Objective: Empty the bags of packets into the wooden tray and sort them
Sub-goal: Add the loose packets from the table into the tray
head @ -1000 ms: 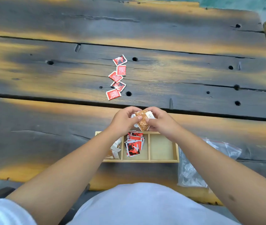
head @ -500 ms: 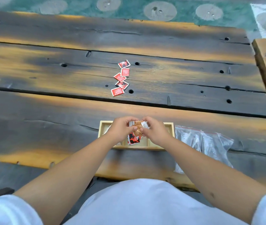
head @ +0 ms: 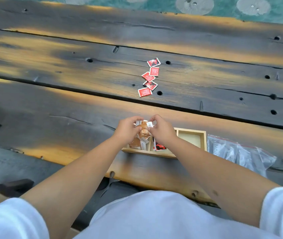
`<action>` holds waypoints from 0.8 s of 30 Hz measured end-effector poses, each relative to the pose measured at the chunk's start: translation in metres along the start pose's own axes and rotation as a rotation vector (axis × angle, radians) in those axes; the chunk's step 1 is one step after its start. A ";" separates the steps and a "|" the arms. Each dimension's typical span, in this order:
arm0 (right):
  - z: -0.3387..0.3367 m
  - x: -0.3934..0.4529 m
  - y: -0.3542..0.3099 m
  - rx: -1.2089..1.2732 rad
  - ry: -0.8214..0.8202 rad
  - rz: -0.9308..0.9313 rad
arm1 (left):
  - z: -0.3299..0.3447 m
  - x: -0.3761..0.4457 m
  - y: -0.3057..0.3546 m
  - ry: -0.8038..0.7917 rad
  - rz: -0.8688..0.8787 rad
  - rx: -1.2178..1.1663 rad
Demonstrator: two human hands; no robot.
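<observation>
Both grips, left hand (head: 126, 131) and right hand (head: 161, 131), pinching brown-and-white packets (head: 143, 130) above wooden tray (head: 191, 131); printing unreadable; red packets (head: 150, 77) at 12 o'clock.

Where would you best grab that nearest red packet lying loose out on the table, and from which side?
The nearest red packet lies flat on the table, apart from its neighbours, so nothing sticks up to grasp. Probably best to come from above with a free hand, pinching its bare near edge between thumb and fingertip, or sliding it toward you first to lift a corner.
</observation>
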State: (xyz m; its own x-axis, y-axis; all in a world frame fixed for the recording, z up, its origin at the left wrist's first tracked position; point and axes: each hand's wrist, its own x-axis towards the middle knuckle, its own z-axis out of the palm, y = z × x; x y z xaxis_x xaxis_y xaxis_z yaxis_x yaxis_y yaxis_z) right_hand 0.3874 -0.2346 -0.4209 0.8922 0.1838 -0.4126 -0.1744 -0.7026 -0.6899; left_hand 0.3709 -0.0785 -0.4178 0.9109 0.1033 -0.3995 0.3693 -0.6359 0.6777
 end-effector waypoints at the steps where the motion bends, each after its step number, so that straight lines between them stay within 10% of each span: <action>1: 0.007 0.004 -0.003 -0.020 0.000 0.021 | -0.001 0.003 -0.004 0.003 0.006 0.043; 13: 0.051 0.031 -0.006 -0.127 0.014 0.152 | -0.008 0.017 -0.056 -0.101 0.339 0.447; 24: 0.059 0.021 0.001 -0.428 -0.176 -0.203 | -0.019 0.019 -0.074 -0.127 0.523 0.691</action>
State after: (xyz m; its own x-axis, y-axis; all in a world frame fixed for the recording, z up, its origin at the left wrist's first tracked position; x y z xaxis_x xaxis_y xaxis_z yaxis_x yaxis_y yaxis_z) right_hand 0.3818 -0.1914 -0.4655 0.8001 0.4335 -0.4146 0.2151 -0.8526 -0.4763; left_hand 0.3643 -0.0151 -0.4636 0.8897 -0.3908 -0.2363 -0.3215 -0.9035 0.2835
